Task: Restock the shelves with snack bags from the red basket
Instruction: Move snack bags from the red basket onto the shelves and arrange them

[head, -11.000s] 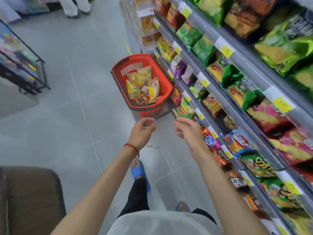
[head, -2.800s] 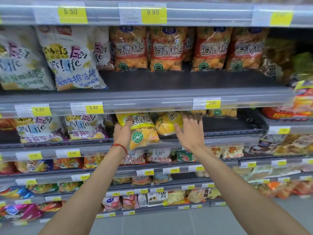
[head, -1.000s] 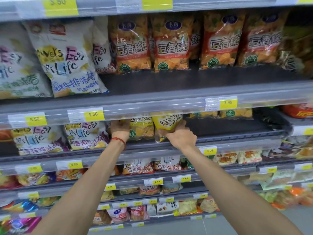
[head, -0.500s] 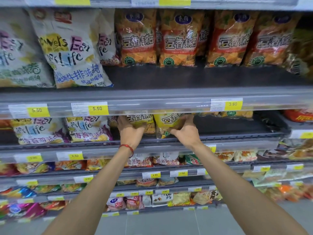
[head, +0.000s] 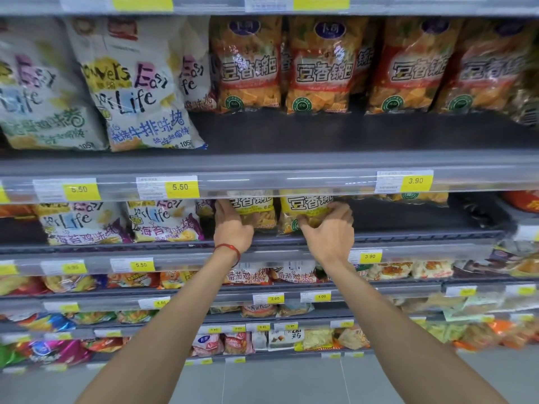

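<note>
Two bags upright at 12 o'clock of hands: R hand [head: 329, 231] grips right bag [head: 306, 209] low; L hand [head: 233, 230], fingers straight, presses left bag [head: 256, 212].

I count two hands up here, my left hand [head: 233, 231] and my right hand [head: 330, 234], and one red string [head: 230, 249] on the left wrist. At my fingers there are two bags of one kind: the left yellow bag [head: 256, 212] and the right yellow bag [head: 306, 209]. On the upper shelf [head: 320, 132] four orange bags [head: 320, 68] stand in the front row, with slivers of more behind that I cannot count, and three white bags [head: 137, 94] beside them. Two smaller white bags [head: 163, 221] sit on my own shelf [head: 408, 220]. The rail [head: 291, 182] over my hands carries three readable price tags [head: 180, 187]: two at 5.50, one at 3.90
</note>
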`<state>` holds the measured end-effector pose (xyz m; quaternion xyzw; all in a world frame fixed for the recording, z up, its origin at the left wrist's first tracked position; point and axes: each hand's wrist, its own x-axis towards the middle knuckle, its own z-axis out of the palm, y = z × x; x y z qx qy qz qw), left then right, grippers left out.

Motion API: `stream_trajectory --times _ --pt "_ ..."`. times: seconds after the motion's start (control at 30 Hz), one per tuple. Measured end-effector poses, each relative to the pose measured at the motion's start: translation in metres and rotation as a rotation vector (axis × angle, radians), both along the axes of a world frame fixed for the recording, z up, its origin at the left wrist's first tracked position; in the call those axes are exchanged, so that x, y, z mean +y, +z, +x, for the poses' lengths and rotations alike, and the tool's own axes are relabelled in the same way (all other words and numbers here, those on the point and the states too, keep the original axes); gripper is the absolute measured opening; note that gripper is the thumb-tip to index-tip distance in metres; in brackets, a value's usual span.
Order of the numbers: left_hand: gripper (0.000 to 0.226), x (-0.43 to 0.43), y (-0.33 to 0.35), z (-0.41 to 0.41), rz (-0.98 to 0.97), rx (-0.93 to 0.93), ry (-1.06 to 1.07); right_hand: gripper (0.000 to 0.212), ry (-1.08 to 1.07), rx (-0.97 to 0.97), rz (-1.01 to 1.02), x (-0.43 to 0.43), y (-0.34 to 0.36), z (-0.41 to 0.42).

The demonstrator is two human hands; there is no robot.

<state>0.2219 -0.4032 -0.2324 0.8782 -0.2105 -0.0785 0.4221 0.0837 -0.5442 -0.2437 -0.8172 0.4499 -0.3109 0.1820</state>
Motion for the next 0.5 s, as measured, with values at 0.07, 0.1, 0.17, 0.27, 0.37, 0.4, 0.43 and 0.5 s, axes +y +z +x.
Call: stream_trajectory --times 0.07,0.1,0.17,0.27,0.37,0.4,0.43,0.5 --pt "0.093 0.001 0.003 -0.004 0.017 -0.032 0.024 0.081 0.008 0.044 0.008 -0.002 0.0 -0.002" --pt "0.093 0.002 0.004 -0.007 0.027 -0.052 0.033 0.084 0.022 0.068 0.029 -0.003 0.001 -0.003" --pt "0.09 0.004 0.006 -0.019 0.042 -0.07 0.046 0.086 0.064 0.086 0.064 -0.003 0.001 -0.01" --pt "0.09 0.008 0.005 -0.042 0.013 -0.092 0.091 0.074 0.138 0.084 0.032 0.008 -0.001 -0.028" --pt "0.081 0.02 -0.001 -0.069 -0.061 -0.078 0.107 0.057 0.226 0.012 0.035 0.035 -0.003 -0.047" --pt "0.079 0.027 -0.002 -0.079 -0.083 -0.071 0.101 0.055 0.26 -0.004 0.056 0.045 -0.004 -0.053" --pt "0.077 0.035 -0.006 -0.088 -0.102 -0.062 0.098 0.053 0.301 -0.007 0.081 0.056 -0.006 -0.059" --pt "0.071 0.054 -0.008 -0.107 -0.133 -0.041 0.101 0.048 0.382 0.01 0.136 0.079 -0.01 -0.067"
